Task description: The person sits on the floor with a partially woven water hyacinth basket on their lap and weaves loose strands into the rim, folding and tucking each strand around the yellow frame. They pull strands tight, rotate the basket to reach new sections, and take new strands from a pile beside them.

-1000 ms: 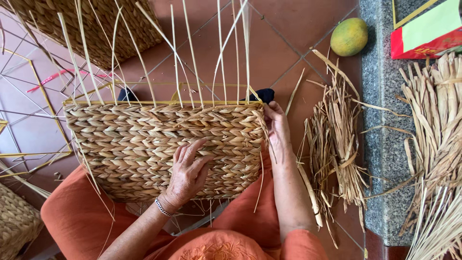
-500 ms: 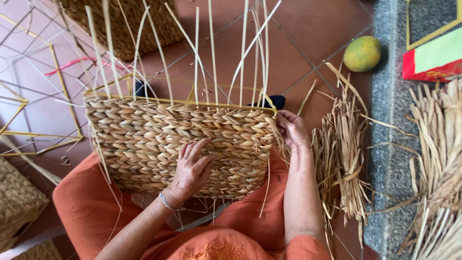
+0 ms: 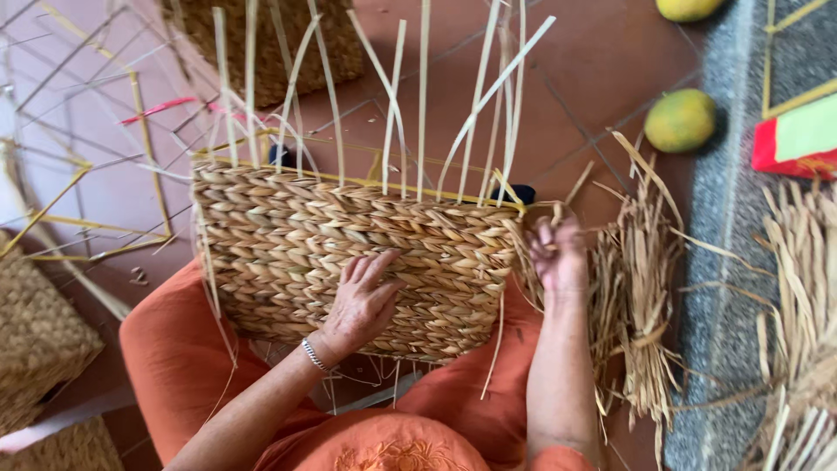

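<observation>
Basket [image 3: 288, 253] shifted right; hands [image 3: 362, 301] still flank it.

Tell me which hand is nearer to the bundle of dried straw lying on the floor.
The right hand. It works at the right edge of the woven basket, just beside the straw bundle. The left hand lies flat on the basket's front, farther away.

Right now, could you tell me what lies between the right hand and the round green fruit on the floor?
In the head view, a bundle of dry straw lies between the right hand and the green fruit, with bare red floor tile above it.
</observation>
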Demonstrator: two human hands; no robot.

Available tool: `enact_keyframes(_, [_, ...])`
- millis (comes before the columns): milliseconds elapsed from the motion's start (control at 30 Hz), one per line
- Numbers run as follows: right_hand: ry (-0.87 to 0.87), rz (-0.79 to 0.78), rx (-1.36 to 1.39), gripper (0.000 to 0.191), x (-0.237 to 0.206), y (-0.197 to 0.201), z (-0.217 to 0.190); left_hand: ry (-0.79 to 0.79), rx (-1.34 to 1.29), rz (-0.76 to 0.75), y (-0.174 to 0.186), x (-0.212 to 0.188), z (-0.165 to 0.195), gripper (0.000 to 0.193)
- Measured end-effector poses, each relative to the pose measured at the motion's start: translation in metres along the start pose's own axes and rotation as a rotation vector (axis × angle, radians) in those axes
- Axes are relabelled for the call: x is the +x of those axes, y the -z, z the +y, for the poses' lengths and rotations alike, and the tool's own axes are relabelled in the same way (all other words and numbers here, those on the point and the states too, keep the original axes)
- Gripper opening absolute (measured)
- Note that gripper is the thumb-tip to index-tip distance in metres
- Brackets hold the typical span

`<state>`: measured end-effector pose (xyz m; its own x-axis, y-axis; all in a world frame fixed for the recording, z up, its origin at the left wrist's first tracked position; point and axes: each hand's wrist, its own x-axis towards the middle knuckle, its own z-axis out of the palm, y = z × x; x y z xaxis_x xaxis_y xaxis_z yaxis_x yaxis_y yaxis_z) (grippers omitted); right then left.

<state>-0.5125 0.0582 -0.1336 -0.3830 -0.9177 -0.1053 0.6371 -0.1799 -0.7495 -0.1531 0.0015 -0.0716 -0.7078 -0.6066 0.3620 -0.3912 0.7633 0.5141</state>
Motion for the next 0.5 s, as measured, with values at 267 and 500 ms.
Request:
enact_keyframes(267, [-0.094, 0.376, 0.181, 0.017, 0.016, 0.032, 0.004, 0.008, 0.053, -0.030, -0.004, -0.001, 0.010, 0.032])
enact_keyframes(500, [-0.070, 0.599, 0.496, 0.020, 0.017, 0.039, 0.004, 0.007, 0.070, -0.029, -0.002, -0.003, 0.015, 0.028])
